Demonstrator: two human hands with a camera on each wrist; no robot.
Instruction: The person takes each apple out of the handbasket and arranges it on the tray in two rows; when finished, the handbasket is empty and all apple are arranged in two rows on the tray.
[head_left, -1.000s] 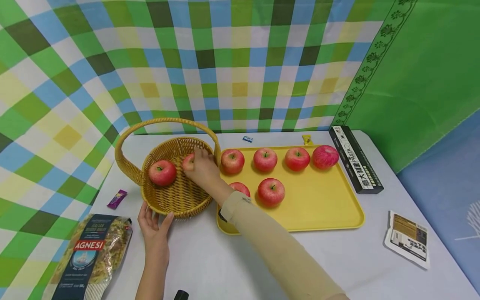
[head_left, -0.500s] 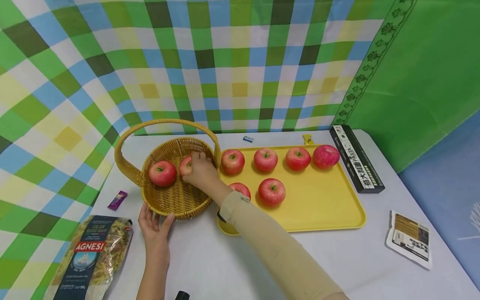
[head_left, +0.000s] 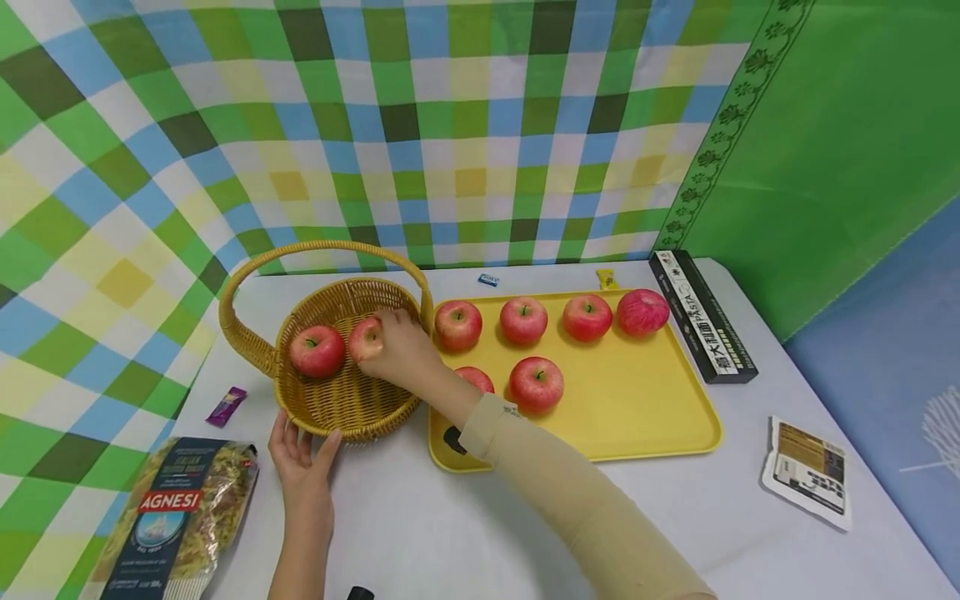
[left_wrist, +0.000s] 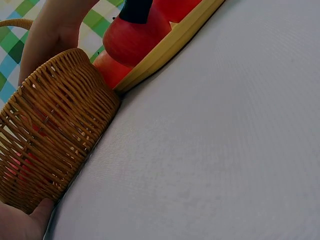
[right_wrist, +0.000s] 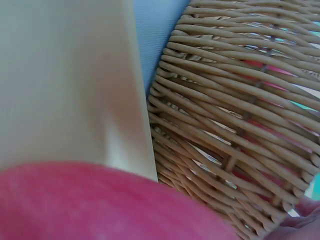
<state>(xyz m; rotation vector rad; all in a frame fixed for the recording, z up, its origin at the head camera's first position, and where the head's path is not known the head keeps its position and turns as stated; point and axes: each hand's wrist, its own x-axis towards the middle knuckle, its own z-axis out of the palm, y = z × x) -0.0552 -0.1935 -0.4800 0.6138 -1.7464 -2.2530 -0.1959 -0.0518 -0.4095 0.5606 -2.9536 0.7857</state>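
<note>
In the head view my right hand reaches over the rim of the wicker basket and holds a red apple inside it. A second apple lies to its left in the basket. My left hand rests against the basket's near outer side, thumb and fingers spread apart. The left wrist view shows its thumb touching the woven wall. The right wrist view shows the basket wall and, close to the camera, an apple.
Right of the basket, a yellow tray carries several apples, including one in front. A black pasta box stands beside it. A white pouch lies at right, a pasta bag at left. Small wrapped sweets, one purple, lie around.
My right hand has shifted slightly left within the basket, bringing its apple nearer to the other one. My left hand stays at the basket. The head view has shifted a little.
</note>
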